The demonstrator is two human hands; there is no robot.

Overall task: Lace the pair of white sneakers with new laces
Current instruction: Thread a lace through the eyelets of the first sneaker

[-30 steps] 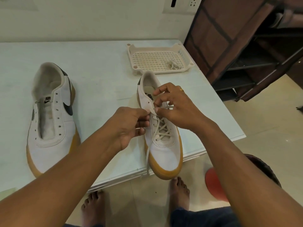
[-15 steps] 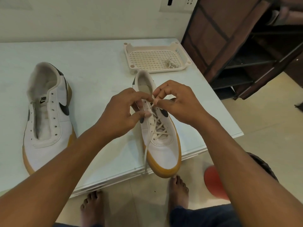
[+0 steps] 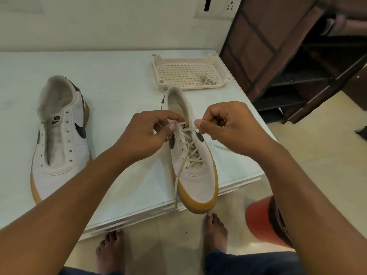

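Your left hand (image 3: 147, 133) and right hand (image 3: 228, 128) each pinch the flat off-white lace (image 3: 179, 169) between thumb and forefinger, just above the top eyelets of the half-laced white gum-soled sneaker (image 3: 195, 175). Its toe hangs over the near edge of the pale table (image 3: 119, 76), so a hard tug toward you could likely drag it off. One loose lace end trails down that sneaker's left side and past the edge. Pull unevenly and that end may run short, or slip back out of an eyelet. Crossings near the toe look slack and could bunch up. The unlaced white gum-soled sneaker (image 3: 59, 139) sits well left of it, untouched. The cream perforated plastic tray (image 3: 156, 80) is just behind its heel and holds a coiled spare lace (image 3: 205, 80).
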